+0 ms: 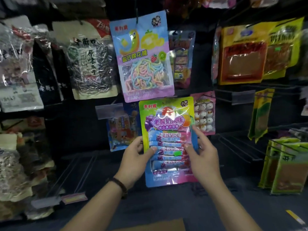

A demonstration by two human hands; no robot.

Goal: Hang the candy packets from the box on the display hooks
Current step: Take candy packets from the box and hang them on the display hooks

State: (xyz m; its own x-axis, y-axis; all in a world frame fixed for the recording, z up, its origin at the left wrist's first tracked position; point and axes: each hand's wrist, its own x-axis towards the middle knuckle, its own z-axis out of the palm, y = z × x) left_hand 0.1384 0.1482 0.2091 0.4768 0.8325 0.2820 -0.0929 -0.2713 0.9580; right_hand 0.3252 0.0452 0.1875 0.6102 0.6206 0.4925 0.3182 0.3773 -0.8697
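I hold a green, blue and pink candy packet (168,124) upright in front of the display wall. My left hand (135,160) grips its left edge and my right hand (204,157) grips its right edge, thumbs on the front. Its top edge sits just under a hanging purple-blue packet of pastel candy ropes (141,55). Behind the held packet hang a blue packet (122,129) to the left and a pink packet of white round sweets (204,114) to the right. A corner of the cardboard box (155,226) shows at the bottom edge.
Sunflower seed bags (90,59) hang at the left, yellow and red snack packs (241,54) at the upper right, green packs (286,165) at the lower right. Bare metal hooks (238,147) stick out right of my hands and others (78,172) at the lower left.
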